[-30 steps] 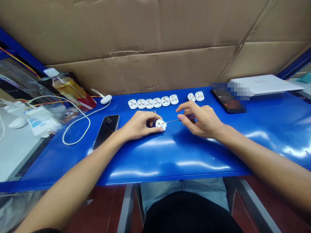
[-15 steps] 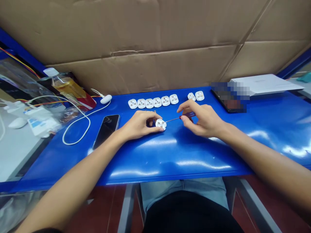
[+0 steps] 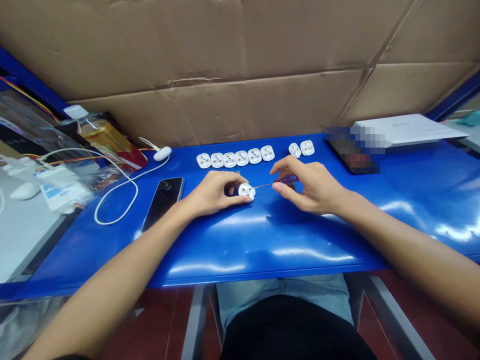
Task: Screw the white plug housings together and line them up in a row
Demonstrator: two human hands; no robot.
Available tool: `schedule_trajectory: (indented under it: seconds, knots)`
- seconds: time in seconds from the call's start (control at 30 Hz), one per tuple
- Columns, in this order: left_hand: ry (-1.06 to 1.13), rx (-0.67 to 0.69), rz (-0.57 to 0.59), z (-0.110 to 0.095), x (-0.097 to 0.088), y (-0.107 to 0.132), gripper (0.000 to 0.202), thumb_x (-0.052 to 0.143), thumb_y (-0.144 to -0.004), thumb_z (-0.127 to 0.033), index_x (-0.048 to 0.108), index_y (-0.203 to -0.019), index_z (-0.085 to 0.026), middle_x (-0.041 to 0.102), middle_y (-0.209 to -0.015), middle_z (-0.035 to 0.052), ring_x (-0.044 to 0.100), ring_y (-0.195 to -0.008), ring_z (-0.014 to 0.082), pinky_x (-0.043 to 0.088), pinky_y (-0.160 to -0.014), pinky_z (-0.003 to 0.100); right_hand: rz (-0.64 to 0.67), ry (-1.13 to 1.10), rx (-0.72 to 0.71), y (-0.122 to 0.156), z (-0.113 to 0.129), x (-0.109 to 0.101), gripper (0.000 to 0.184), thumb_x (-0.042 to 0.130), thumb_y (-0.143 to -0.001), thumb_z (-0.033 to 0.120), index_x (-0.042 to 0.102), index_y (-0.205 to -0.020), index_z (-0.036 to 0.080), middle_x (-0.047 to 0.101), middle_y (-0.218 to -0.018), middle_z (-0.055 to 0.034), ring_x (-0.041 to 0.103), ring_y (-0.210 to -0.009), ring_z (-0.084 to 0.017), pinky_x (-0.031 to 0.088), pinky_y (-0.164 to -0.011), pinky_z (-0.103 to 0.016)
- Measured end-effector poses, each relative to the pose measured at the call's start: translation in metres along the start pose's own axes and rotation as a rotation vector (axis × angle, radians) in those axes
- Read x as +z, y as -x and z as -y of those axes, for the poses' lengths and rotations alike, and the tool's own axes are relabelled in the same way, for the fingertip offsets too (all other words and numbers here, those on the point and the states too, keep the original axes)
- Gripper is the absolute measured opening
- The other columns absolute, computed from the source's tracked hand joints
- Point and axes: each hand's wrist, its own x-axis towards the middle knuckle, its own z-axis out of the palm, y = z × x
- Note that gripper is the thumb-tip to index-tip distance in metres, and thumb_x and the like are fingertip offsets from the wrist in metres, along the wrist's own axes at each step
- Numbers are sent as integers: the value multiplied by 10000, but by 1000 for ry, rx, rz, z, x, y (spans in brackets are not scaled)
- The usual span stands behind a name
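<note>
Between the thumb and fingers of my left hand (image 3: 219, 192) is a small white plug housing (image 3: 245, 195) with metal parts inside, held just over the blue table. My right hand (image 3: 309, 187) grips a screwdriver (image 3: 288, 178) by its dark red handle. Its thin shaft points left, and the tip is at the right side of the held plug housing. Behind my hands stands a row of several similar white plug housings (image 3: 229, 159). Right of that row lie a smaller white piece (image 3: 294, 149) and another squarish white plug housing (image 3: 307, 147).
A phone (image 3: 163, 202) lies left of my left forearm, near a looped white cable (image 3: 116, 182). Farther left a bottle (image 3: 101, 135) leans by white adapters (image 3: 58, 187). A dark device (image 3: 348, 155) and a white box (image 3: 410, 131) lie at the right. Cardboard (image 3: 240, 65) lines the back.
The screwdriver handle has turned slightly in my right hand, and the thumb and fingers have shifted on it. The left hand still holds the plug housing in nearly the same place.
</note>
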Motion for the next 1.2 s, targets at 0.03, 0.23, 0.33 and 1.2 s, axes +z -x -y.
schedule_trajectory:
  seconds: [0.03, 0.23, 0.33, 1.2]
  knots:
    - [1, 0, -2, 0, 0, 0, 438, 817, -882, -562, 805, -1117, -192, 762, -868, 34, 655, -748, 167, 465, -680, 274, -6, -22, 3, 0, 0, 0, 173, 596, -998, 308, 591, -1152, 230, 791, -983, -66, 761, -817, -226, 520, -675, -312]
    - [2, 8, 12, -2, 0, 0, 434, 806, -887, -566, 803, -1118, -198, 738, -831, 20, 638, -725, 159, 460, -668, 272, -26, 36, 60, 0, -2, 0, 143, 582, -1025, 362, 603, -1106, 246, 733, -760, 0, 682, -613, -200, 463, -597, -313]
    - [5, 0, 13, -1, 0, -1, 430, 813, -884, -559, 803, -1113, -195, 730, -813, 15, 630, -709, 154, 456, -663, 270, -10, -31, 22, 1, -3, 0, 157, 595, -1000, 296, 592, -1148, 244, 783, -971, -49, 760, -815, -221, 522, -676, -314]
    - [-41, 18, -9, 3, -1, -1, 414, 802, -897, -558, 803, -1088, -191, 702, -779, 2, 632, -701, 156, 459, -671, 263, 24, -228, 239, -5, 4, 3, 86, 625, -992, 309, 641, -955, 234, 757, -850, -35, 710, -730, -211, 528, -670, -340]
